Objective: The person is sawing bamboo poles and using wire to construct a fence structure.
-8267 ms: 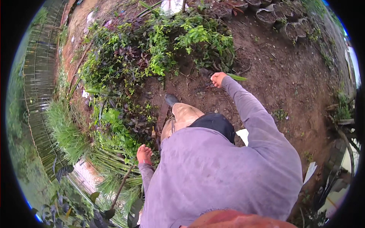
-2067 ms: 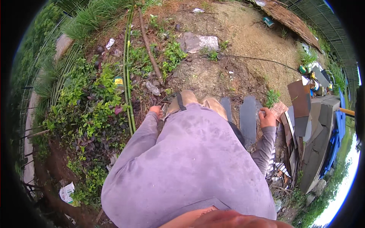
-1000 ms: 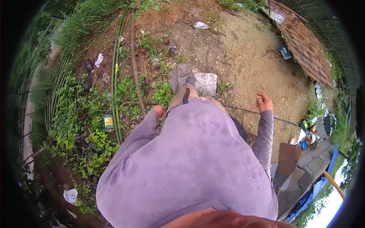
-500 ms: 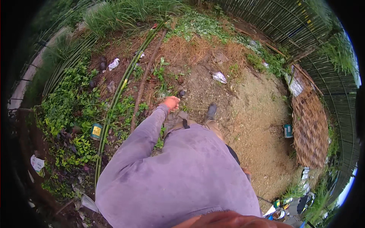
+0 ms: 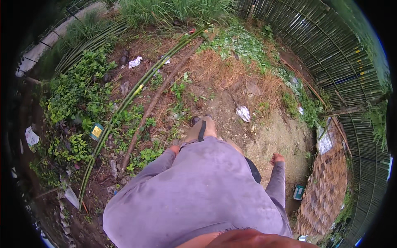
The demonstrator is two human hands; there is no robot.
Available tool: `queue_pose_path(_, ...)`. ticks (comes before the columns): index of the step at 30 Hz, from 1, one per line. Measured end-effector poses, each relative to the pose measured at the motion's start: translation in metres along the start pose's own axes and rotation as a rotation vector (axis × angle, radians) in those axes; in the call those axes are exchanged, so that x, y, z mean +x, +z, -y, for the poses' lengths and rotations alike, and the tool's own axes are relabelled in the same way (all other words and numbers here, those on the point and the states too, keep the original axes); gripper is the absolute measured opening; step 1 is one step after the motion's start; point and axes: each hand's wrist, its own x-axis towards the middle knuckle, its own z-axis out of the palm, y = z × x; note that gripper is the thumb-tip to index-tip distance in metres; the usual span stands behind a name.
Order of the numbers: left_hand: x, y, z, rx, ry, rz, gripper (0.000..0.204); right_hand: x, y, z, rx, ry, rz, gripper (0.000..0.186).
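Note:
My left hand [image 5: 175, 149] hangs low beside my tan trousers [image 5: 205, 129], with its fingers mostly hidden past the sleeve. Over the gravelly ground to the right, my right hand [image 5: 278, 158] is held out from my body. Its fingers look curled closed, and no object shows in them. A grey-purple long-sleeved shirt [image 5: 194, 182] covers both arms. A dark boot tip [image 5: 195, 120] shows at the front leg. To the right hand's lower right stands a green tin can [image 5: 298, 192].
Long green bamboo poles [image 5: 134, 93] and a brown pole [image 5: 159, 97] lie on the left. Another can [image 5: 96, 131] sits among leafy plants there. A crumpled white wrapper [image 5: 243, 113] lies ahead. On the right are a woven mat [image 5: 324, 177] and a bamboo fence [image 5: 331, 53].
My left hand has swung back from in front toward my side. My right hand and forearm have come into view on the right. The ground has shifted in view as my legs stepped.

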Motion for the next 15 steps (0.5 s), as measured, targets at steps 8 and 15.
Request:
queue_pose_path(8,0.125,-0.044,0.02,0.188,0.21,-0.198,0.038,0.084,0.109,0.125,-0.128,-0.014,-0.037,0.019)
queue_pose_path(15,0.158,-0.147,0.02,-1.603,-0.596,-0.334,0.026,0.09,0.196,0.173,-0.341,0.157,-0.011,0.03)
